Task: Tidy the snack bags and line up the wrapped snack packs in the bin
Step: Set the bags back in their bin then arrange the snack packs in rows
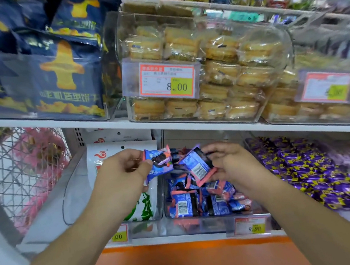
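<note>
While both arms reach over the lower shelf [183, 239], we note the left hand [120, 173] pinching one blue-and-pink wrapped snack pack [156, 161] between thumb and fingers, raised above the clear bin [203, 219]. The right hand [231, 161] grips a second pack [198, 166], barcode side up, at 3 o'clock from the first. More packs [200, 198] lie jumbled in the bin below, at 6 o'clock. A white snack bag [110, 156] stands at 9 o'clock of the bin; purple candies [308, 170] fill the neighbouring bin at 3 o'clock.
</note>
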